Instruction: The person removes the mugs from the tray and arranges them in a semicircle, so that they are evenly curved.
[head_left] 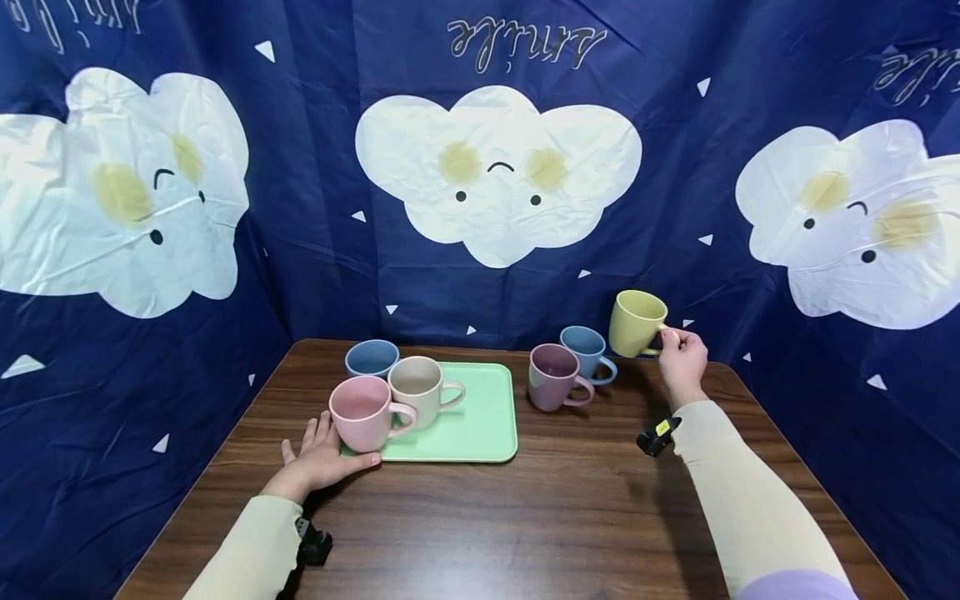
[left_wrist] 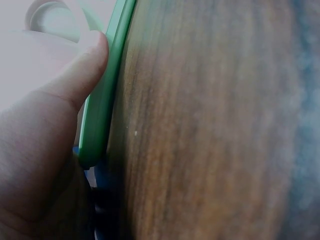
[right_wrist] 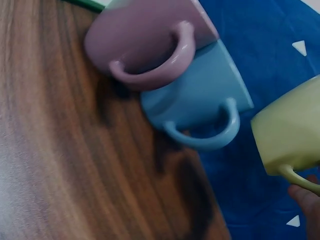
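A yellow mug [head_left: 634, 325] hangs in the air over the back right of the table, tilted a little. My right hand [head_left: 682, 363] pinches it by the handle; in the right wrist view only fingertips [right_wrist: 306, 200] show at the yellow handle. My left hand [head_left: 321, 460] lies spread at the front left corner of the green tray [head_left: 480, 417], beside the pink mug [head_left: 362, 421], its thumb along the tray's front edge. On the tray, a beige mug [head_left: 417, 387] stands behind the pink one. Behind these is a dark blue mug [head_left: 372, 357], its base hidden.
Right of the tray stand a purple mug [head_left: 551, 382] and, just behind it, a light blue mug [head_left: 583, 346], handles pointing right. The wooden table [head_left: 480, 533] ends at a dark blue curtain [head_left: 315, 208] with cloud faces, which hangs round the back and sides.
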